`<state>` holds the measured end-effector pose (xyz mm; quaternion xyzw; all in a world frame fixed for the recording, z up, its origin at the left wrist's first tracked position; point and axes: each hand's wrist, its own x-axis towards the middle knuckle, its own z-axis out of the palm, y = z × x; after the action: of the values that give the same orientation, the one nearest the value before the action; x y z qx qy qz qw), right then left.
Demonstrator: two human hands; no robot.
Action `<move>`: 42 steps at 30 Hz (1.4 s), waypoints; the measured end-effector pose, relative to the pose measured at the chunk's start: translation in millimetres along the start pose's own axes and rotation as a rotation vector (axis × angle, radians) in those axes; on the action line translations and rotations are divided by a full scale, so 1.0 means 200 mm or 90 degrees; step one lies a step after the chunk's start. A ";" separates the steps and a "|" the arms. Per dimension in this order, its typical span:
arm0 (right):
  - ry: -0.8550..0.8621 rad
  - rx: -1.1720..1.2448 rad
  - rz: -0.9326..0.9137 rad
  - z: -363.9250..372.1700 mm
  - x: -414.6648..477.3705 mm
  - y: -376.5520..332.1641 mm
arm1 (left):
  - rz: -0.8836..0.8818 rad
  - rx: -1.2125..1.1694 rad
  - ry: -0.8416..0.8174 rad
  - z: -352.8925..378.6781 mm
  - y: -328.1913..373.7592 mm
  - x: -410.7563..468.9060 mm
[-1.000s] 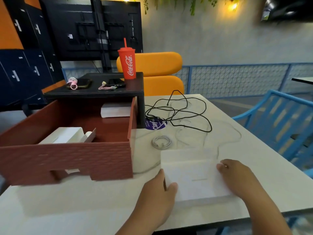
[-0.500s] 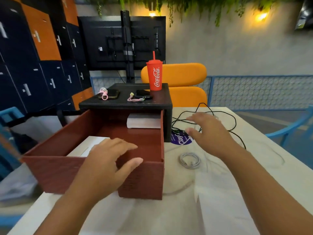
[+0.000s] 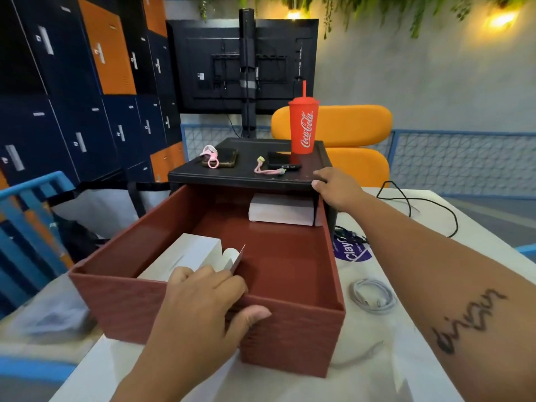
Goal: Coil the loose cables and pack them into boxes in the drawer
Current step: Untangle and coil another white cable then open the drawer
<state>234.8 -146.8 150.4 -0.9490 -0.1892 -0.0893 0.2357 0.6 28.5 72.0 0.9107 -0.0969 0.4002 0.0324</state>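
1. The left hand (image 3: 203, 309) grips the drawer's (image 3: 290, 338) front wall, fingers inside and thumb outside, likely to slide it.
2. A coiled white cable (image 3: 372, 295) lies unpacked on the table (image 3: 371, 369), just beside the drawer.
3. The white boxes (image 3: 188, 253) sit inside.
4. The right hand (image 3: 338, 188) clasps the black cabinet's (image 3: 246, 175) corner, probably bracing it. Its fingertips are hidden.
5. The loose black cable (image 3: 429, 204) runs partly behind the forearm (image 3: 435, 271).

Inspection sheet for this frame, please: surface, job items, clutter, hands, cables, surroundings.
Surface: white table, purple sticker.
Job's things: red drawer open; two white boxes inside.
Clutter: red cup, two phones, pink straps on the black cabinet.
Hands: left hand grips the drawer's front wall; right hand holds the cabinet's corner.
Cables: white cable coiled beside drawer; black cable loose on the table.
Surroundings: lockers, screen, orange chair, blue chair.
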 end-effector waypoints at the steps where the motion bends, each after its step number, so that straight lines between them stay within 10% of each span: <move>1: -0.004 -0.014 0.005 0.01 0.01 0.00 | 0.003 0.001 0.001 0.00 0.00 0.00; 42: -0.052 0.038 -0.050 -0.02 -0.06 0.16 | -0.174 0.022 -0.211 0.54 -0.12 0.62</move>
<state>236.3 -178.9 138.4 -0.9364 -0.2381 -0.0538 0.2521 165.3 19.4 89.9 0.9691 0.0302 0.2389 0.0541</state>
